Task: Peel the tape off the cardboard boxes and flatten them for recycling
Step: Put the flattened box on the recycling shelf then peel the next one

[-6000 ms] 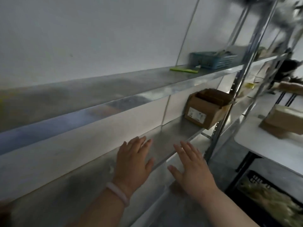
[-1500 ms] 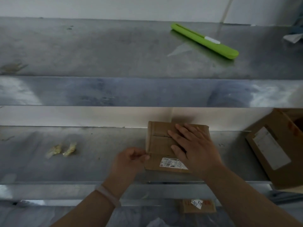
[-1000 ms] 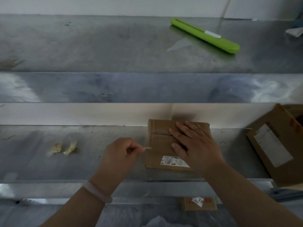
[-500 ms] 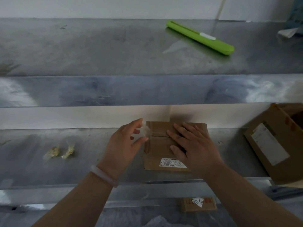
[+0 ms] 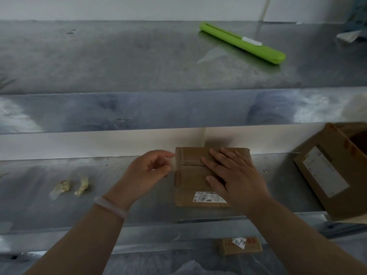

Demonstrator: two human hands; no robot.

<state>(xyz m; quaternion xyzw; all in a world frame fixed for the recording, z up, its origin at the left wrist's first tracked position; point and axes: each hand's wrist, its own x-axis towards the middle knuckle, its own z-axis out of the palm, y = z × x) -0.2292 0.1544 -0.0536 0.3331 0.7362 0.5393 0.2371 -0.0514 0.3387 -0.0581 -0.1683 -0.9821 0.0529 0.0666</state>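
Note:
A small flat cardboard box (image 5: 188, 175) with a white shipping label lies on the middle metal shelf (image 5: 119, 195). My right hand (image 5: 236, 179) rests flat on the box's top with straight fingers, pressing it down. My left hand (image 5: 149, 171) is at the box's left edge with its fingers curled. It pinches a thin strip of clear tape (image 5: 172, 163) that is hard to make out against the shelf.
Two crumpled tape scraps (image 5: 69, 185) lie left on the same shelf. A larger open cardboard box (image 5: 333, 175) stands at the right. On the upper shelf lies a green cutter (image 5: 244, 44). Another small labelled box (image 5: 240, 245) sits on the shelf below.
My left hand has moved from the box's lower left edge up along its left side, drawing the clear tape with it. My right hand has stayed flat on the box.

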